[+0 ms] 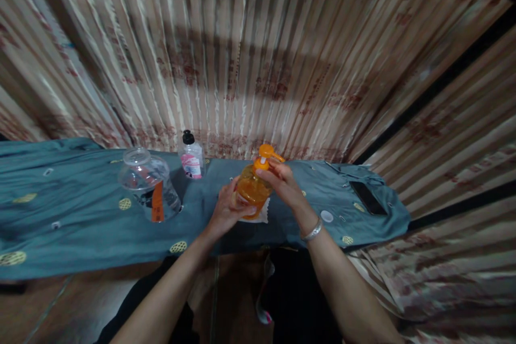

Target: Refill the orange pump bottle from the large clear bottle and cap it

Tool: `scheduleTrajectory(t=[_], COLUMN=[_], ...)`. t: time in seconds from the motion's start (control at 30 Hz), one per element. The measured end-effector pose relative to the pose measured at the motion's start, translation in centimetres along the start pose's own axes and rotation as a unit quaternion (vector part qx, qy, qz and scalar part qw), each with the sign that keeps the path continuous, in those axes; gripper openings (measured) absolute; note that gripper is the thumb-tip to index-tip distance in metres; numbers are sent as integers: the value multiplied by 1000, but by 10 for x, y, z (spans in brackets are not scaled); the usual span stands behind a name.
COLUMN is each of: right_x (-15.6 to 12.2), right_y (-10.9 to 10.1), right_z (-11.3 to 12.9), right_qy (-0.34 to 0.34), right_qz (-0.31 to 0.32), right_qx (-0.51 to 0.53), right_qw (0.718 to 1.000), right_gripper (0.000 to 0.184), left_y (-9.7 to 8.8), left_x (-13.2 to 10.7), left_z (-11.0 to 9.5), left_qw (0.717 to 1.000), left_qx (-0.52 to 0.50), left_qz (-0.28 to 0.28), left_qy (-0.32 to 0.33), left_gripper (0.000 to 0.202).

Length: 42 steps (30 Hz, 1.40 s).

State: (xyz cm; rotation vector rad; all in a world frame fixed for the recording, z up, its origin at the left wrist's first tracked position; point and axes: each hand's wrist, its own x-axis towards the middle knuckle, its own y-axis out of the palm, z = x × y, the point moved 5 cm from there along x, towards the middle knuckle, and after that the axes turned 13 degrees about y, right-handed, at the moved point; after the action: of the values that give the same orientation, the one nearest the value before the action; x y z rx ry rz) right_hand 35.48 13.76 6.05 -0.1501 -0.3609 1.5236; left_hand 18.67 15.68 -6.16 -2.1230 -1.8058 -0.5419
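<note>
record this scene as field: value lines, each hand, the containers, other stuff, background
left hand: the left hand holds the body of the amber bottle
right hand: the right hand grips the orange pump near its collar; bracelet on wrist
amber bottle: partly filled; tilted, pump fitted
left of it: upright clear bottle with black cap, pink-and-white label; farther left, clear jar, orange-and-black label
far right: dark phone-like slab, lying flat
surface: blue-green cloth, yellow prints
background: striped curtain
</note>
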Motion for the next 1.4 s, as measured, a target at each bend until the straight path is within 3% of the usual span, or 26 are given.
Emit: scheduleTrajectory(t=[0.17, 0.3, 0.37, 0.47, 0.53, 0.6, 0.7, 0.8, 0.93, 1.07, 1.17, 1.27, 1.33, 1.4], right_x=[2, 1, -1, -3, -6, -11, -19, -24, -24, -21, -21, -25, -27, -24], right_y=[7, 13, 11, 4, 0, 1, 14, 31, 46, 38, 20, 4, -1, 1], right_z=[1, 0, -12, -49, -80, -107, -133, -146, -147, -141, -128, -100, -78, -50], right_qy=[30, 1, 3, 58, 113, 167, 202, 214, 172, 151, 151, 143, 150, 138], right_qz=[48, 48, 38, -15, -83, -124, -126, -104, -84, -98, -124, -128, -111, -84], right_qx=[86, 109, 137, 176, 71, -108, -310, -372, -275, -193, -118, -27, 164, 250], right_qw=[995, 993, 990, 983, 988, 972, 921, 897, 942, 964, 974, 981, 969, 955], right_gripper=[44, 48, 55, 59, 53, 52, 61, 59, 23, 6, 19, 35, 41, 42], left_y=[0, 12, 11, 3, -3, -11, -26, -45, -67, -75, -67, -52, -41, -32], left_x=[25, 24, 20, 16, 15, 13, 11, 8, 7, 7, 7, 10, 12, 14], left_z=[-10, -8, -10, -14, -19, -23, -29, -33, -35, -35, -35, -33, -30, -27], left_qw=[999, 993, 992, 992, 991, 990, 989, 988, 985, 983, 985, 988, 988, 989], left_qx=[-37, -104, -110, -99, -93, -88, -74, -55, -31, -18, -28, -38, -35, -30], left_qz=[13, 34, 16, -26, -49, -68, -92, -113, -138, -154, -143, -121, -115, -112], left_qy=[-6, -53, -67, -77, -83, -88, -92, -94, -98, -98, -94, -92, -93, -95], left_gripper=[104, 83, 78, 76, 74, 72, 72, 72, 72, 70, 73, 71, 70, 69])
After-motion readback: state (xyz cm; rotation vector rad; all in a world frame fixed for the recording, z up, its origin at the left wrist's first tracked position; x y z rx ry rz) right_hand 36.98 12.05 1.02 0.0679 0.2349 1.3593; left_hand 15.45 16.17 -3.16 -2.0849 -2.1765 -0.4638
